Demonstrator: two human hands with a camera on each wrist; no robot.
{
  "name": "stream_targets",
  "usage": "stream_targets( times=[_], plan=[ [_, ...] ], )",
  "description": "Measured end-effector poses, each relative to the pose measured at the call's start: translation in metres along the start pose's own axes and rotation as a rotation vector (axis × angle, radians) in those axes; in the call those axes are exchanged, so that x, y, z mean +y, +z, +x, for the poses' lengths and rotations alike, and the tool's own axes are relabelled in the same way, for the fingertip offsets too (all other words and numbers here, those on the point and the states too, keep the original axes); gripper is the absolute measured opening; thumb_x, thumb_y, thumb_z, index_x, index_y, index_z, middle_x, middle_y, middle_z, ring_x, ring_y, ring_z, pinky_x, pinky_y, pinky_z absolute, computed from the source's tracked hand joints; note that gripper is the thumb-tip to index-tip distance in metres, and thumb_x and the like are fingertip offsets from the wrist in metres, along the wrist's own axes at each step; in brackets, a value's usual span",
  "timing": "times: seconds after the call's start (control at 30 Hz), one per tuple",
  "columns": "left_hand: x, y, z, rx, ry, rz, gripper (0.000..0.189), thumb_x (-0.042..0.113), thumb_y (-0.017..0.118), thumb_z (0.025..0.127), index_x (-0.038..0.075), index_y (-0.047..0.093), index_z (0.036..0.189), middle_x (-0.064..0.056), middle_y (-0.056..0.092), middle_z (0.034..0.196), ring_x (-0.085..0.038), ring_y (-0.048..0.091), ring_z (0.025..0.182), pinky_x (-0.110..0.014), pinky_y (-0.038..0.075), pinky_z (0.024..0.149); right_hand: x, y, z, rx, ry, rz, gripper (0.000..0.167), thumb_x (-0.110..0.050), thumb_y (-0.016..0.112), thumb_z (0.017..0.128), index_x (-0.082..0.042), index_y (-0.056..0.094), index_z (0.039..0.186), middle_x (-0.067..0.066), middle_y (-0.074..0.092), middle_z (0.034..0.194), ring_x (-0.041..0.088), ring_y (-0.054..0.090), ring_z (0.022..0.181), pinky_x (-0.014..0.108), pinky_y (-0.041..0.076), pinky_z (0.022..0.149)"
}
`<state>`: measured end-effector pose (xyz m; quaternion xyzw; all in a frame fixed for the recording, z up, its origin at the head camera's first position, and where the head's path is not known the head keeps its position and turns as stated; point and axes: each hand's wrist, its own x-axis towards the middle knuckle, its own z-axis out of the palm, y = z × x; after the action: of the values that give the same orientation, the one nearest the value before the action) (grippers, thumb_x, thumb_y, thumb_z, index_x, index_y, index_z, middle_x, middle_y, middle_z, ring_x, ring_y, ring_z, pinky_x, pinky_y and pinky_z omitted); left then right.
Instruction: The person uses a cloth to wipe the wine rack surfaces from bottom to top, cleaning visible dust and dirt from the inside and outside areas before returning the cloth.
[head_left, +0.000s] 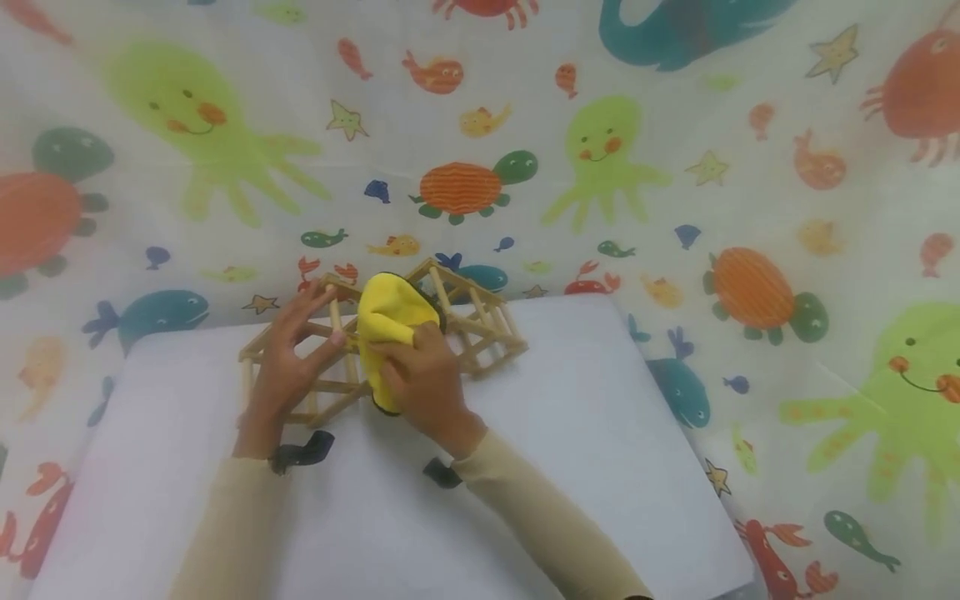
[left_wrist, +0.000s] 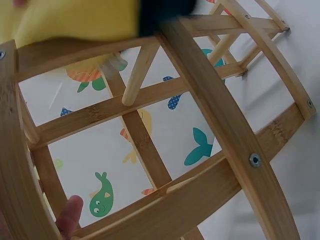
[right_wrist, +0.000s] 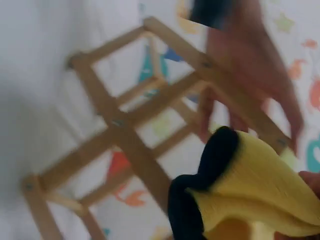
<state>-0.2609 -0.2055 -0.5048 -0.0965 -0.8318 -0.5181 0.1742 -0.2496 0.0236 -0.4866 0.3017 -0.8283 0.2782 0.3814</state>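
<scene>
A light wooden rack point(left_wrist: 215, 107) of crossed slats and round rods, joined by metal screws, stands on the white surface. My left hand point(head_left: 288, 367) holds its left part, with fingers at the upper bars and the thumb point(left_wrist: 70, 215) on the inner side. A yellow cloth point(head_left: 390, 312) with a dark edging is bunched in my right hand point(head_left: 431, 387), which pinches it against the middle of the rack. The cloth hides the rack's centre in the head view. In the right wrist view, the cloth point(right_wrist: 265, 180) lies close to the slats below the left hand.
The rack stands near the back edge of a white tabletop point(head_left: 570, 483). Behind and around it hangs a pale sheet point(head_left: 645, 242) printed with sea animals. Dark pieces point(head_left: 303, 450) of the wrist gear stick out at both wrists.
</scene>
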Motion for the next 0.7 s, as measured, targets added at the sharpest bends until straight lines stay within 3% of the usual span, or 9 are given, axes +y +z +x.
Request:
stream_targets(
  times=[0.17,0.33,0.43,0.57,0.63,0.7],
  plan=[
    [-0.005,0.005,0.002,-0.006,0.001,-0.054,0.068,0.018,0.075,0.096,0.028,0.051,0.159,0.013,0.029,0.175,-0.025,0.025,0.162,-0.061,0.042,0.115,0.008,0.011,-0.011,-0.036,-0.022,-0.049,0.012,-0.009,0.080,0.082,-0.016,0.085,0.090,0.002,0.069,0.082,0.020,0.061,0.081,0.029,0.054,0.070],
    [-0.002,0.006,0.002,0.014,0.031,-0.074,0.067,0.015,0.076,0.094,0.026,0.055,0.157,0.009,0.032,0.175,-0.025,0.027,0.161,-0.064,0.042,0.113,0.031,-0.001,-0.009,0.036,-0.015,-0.120,0.008,-0.008,0.079,0.078,-0.013,0.082,0.082,0.006,0.069,0.079,0.025,0.063,0.080,0.034,0.054,0.069],
    [-0.001,0.006,0.002,0.019,0.047,-0.081,0.067,0.012,0.076,0.094,0.023,0.055,0.156,0.003,0.033,0.175,-0.026,0.028,0.160,-0.063,0.043,0.112,0.044,-0.014,-0.003,0.107,0.012,-0.122,0.006,-0.006,0.076,0.077,-0.009,0.081,0.081,0.009,0.068,0.079,0.029,0.063,0.080,0.039,0.055,0.070],
    [0.001,0.003,0.000,0.022,0.045,-0.083,0.066,0.012,0.075,0.094,0.021,0.055,0.156,0.000,0.033,0.175,-0.030,0.028,0.161,-0.069,0.041,0.113,0.056,-0.027,0.009,0.221,0.137,-0.059,0.009,-0.003,0.072,0.077,-0.006,0.080,0.080,0.014,0.067,0.080,0.032,0.060,0.080,0.043,0.054,0.070],
    [0.001,0.001,-0.001,0.023,0.044,-0.079,0.066,0.012,0.075,0.094,0.020,0.055,0.156,-0.002,0.032,0.175,-0.032,0.027,0.161,-0.072,0.040,0.113,0.059,-0.034,0.015,0.290,0.201,-0.019,0.011,-0.001,0.071,0.078,-0.005,0.080,0.081,0.015,0.067,0.080,0.032,0.057,0.078,0.044,0.056,0.078],
    [0.001,0.000,-0.001,0.025,0.042,-0.076,0.066,0.011,0.075,0.094,0.019,0.055,0.156,-0.001,0.032,0.176,-0.032,0.027,0.161,-0.073,0.039,0.113,0.059,-0.039,0.019,0.364,0.232,0.020,0.013,0.000,0.070,0.080,-0.005,0.082,0.082,0.015,0.066,0.079,0.032,0.055,0.077,0.045,0.055,0.077]
  ],
)
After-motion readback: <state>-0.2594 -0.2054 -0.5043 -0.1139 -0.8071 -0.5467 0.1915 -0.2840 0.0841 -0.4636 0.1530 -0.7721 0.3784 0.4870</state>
